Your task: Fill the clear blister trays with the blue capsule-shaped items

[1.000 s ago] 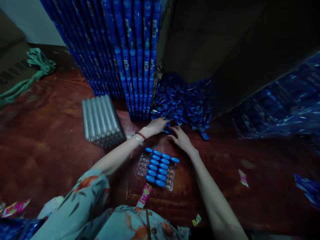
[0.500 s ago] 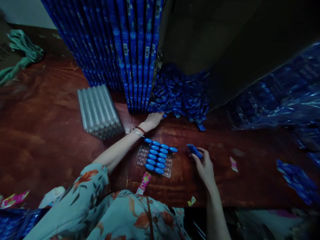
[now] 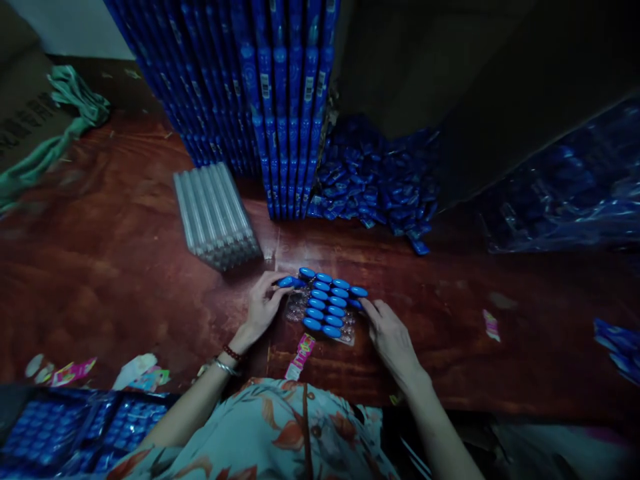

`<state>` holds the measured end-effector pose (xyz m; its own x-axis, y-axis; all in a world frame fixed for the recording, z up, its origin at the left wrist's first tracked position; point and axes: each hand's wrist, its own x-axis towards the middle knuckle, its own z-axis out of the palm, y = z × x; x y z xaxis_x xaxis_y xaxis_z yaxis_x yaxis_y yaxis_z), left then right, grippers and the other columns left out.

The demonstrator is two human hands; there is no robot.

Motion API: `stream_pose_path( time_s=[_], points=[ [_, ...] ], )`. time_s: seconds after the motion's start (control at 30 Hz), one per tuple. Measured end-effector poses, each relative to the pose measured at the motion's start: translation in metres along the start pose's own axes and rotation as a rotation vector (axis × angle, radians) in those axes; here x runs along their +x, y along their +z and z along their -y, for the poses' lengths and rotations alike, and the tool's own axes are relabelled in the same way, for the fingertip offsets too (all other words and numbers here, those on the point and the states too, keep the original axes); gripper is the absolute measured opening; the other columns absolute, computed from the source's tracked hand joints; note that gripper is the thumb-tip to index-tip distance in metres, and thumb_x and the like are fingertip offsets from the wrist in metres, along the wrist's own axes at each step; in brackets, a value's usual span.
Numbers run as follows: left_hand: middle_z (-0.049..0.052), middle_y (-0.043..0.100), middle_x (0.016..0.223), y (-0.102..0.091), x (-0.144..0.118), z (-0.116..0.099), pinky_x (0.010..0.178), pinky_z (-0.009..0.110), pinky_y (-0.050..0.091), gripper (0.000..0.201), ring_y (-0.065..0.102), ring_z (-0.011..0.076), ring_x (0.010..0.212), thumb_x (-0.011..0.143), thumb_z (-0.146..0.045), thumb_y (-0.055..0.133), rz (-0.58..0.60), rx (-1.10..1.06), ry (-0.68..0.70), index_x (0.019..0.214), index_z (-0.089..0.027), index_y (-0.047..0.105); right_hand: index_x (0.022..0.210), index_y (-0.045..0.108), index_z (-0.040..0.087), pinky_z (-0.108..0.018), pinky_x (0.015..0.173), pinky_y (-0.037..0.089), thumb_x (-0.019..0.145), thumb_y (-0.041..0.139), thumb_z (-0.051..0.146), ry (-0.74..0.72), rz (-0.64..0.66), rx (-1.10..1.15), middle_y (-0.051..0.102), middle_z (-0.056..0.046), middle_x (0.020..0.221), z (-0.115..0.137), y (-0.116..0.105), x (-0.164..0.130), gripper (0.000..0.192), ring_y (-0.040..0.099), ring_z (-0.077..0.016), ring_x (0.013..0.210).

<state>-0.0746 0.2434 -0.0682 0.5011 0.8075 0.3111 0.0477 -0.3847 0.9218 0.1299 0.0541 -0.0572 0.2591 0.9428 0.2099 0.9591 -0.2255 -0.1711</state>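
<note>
A clear blister tray (image 3: pixel 347 332) lies on the dark red table (image 3: pixel 125 267) just in front of me, with several blue oval pieces (image 3: pixel 325 303) set in its pockets. My left hand (image 3: pixel 263 307) is at the tray's left edge, its fingertips pinching one blue piece (image 3: pixel 286 282) at the top left corner. At the tray's right edge my right hand (image 3: pixel 390 337) presses a blue piece (image 3: pixel 356 303) with its fingertips. A heap of loose blue pieces (image 3: pixel 375 180) lies farther back.
Tall rows of blue packaged cards (image 3: pixel 260 93) stand upright at the back. A stack of clear empty trays (image 3: pixel 215 215) lies to the left of the heap. Green cloth (image 3: pixel 60 133) at far left, blue plastic bags (image 3: pixel 565 187) at right, paper scraps (image 3: pixel 299 357) near me.
Both hands drew back from the heap of loose pieces to the tray, each bringing a blue piece. The left hand came last, from the heap to the tray's left corner.
</note>
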Motion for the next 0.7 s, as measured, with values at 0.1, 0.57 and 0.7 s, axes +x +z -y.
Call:
stream_pose_path(
  time_s=[0.1,0.57,0.7],
  points=[
    [0.005,0.060,0.097,0.005,0.000,0.015,0.077,0.026,0.052,0.021,0.060,0.0145,0.089,0.088,-0.020,0.053,0.087,0.074,0.141,0.108,-0.019,0.059,0.117,0.055,0.014,-0.031,0.072,0.050,0.081,0.033,0.002,-0.124,0.116,-0.162,0.061,-0.010,0.094,0.000,-0.010,0.009,0.044,0.057,-0.0206,0.082],
    [0.011,0.057,0.113,-0.010,0.032,0.005,0.082,0.028,0.048,0.030,0.052,0.0170,0.099,0.093,-0.012,0.037,0.594,0.681,0.606,0.116,-0.016,0.056,0.106,0.060,0.014,-0.029,0.057,0.048,0.082,0.039,0.000,-0.249,0.233,-0.380,0.063,-0.008,0.089,0.016,-0.019,0.044,0.035,0.060,-0.0174,0.066],
    [0.013,0.056,0.112,-0.011,0.015,0.007,0.077,0.036,0.048,0.035,0.051,0.0225,0.095,0.090,-0.014,0.042,0.387,0.796,0.604,0.121,-0.019,0.057,0.125,0.053,0.018,-0.028,0.055,0.049,0.090,0.041,0.013,-0.204,-0.048,-0.317,0.067,-0.008,0.096,0.009,-0.005,0.024,0.038,0.062,-0.0158,0.062]
  ],
)
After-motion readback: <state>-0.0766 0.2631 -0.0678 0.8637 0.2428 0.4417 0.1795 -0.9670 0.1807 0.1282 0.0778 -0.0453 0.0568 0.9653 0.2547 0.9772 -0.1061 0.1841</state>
